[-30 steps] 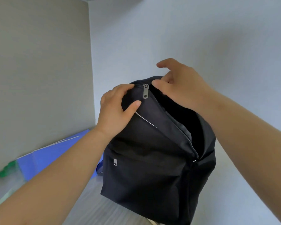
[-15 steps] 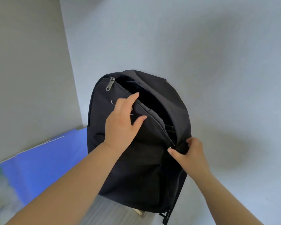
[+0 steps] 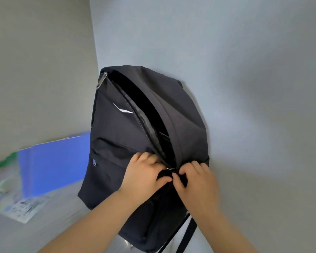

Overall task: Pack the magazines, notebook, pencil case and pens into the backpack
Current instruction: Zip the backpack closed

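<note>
Both hands work at the lower end of the main zip: left hand [image 3: 144,173] curled on the front panel's cloth, right hand [image 3: 197,181] pinching the cloth just across the teeth, a small metal slider [image 3: 169,168] between them; whether the right fingers hold the slider itself I cannot tell; the black backpack [image 3: 117,136] stands upright against the wall [image 3: 244,88], its mouth open only as a narrow slit; a hard tug here could snag cloth in the teeth or tip the soft bag forward, and so narrow a mouth would likely catch flat covers going in; counted: one backpack, two hands, two sliders on the main zip, the top slider [image 3: 101,80] being the second, one pocket pull [image 3: 94,162]; just beside the bag two overlapped blue covers [image 3: 57,161], one printed sheet [image 3: 20,207], one green scrap [image 3: 0,163] half out of view; no pens or pencil case show.
</note>
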